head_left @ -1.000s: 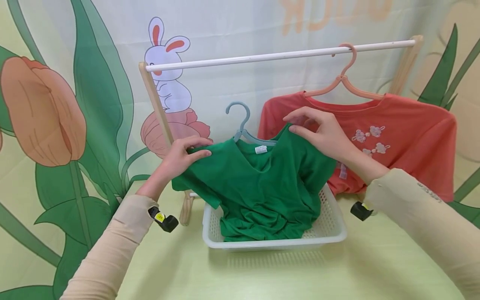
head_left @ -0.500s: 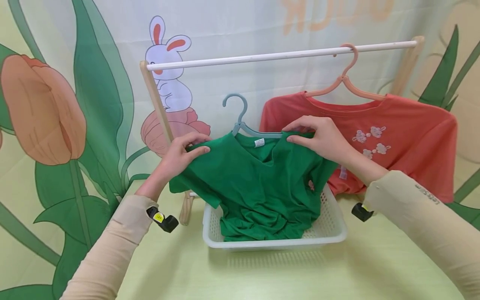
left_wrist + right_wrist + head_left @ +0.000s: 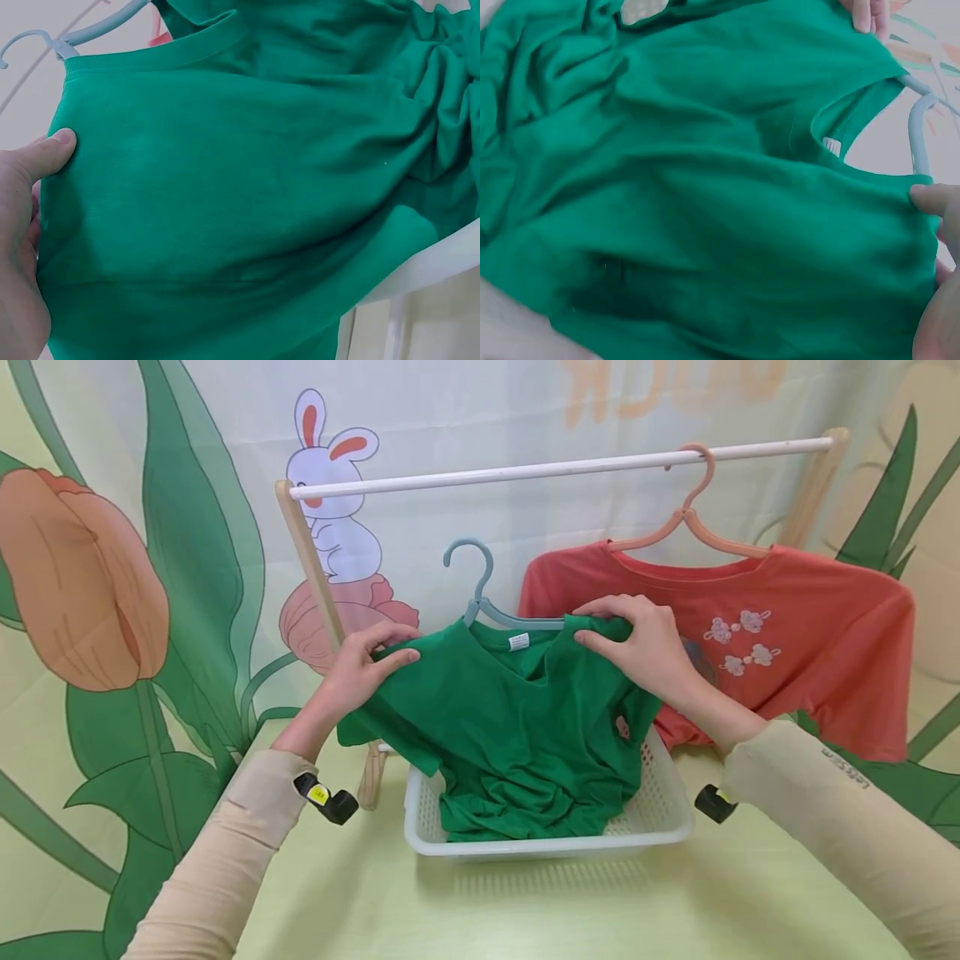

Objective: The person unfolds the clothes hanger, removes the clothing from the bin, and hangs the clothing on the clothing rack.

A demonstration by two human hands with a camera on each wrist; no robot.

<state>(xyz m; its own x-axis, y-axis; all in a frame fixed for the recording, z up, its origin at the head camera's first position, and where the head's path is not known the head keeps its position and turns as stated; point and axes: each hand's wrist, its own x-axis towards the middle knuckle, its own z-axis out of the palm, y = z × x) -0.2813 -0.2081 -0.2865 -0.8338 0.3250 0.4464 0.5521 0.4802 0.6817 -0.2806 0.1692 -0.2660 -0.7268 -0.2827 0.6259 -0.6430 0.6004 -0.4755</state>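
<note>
A green V-neck T-shirt point(image 3: 517, 727) is held up by its two shoulders, its lower part bunched in a white basket point(image 3: 555, 847). My left hand point(image 3: 365, 667) pinches the shoulder at the left, thumb in front and fingers behind. At the other shoulder, my right hand point(image 3: 637, 639) pinches the cloth beside the neckline. A blue hanger point(image 3: 480, 578) sits inside the shirt, its hook and part of one arm showing above the collar. The right wrist view shows the hanger's arm point(image 3: 919, 139) entering the shirt at the shoulder, close to my right thumb.
Behind the basket stands a clothes rack with a white rod point(image 3: 480, 477) and wooden posts. A red shirt point(image 3: 810, 635) hangs from it on a pink hanger point(image 3: 697, 497) at the right. The pale table point(image 3: 480, 918) lies in front.
The right shoulder of the green shirt has come down over the hanger's arm, with my right hand lowering and then regripping it. The hanger's hook has risen slightly. My left hand has barely moved.
</note>
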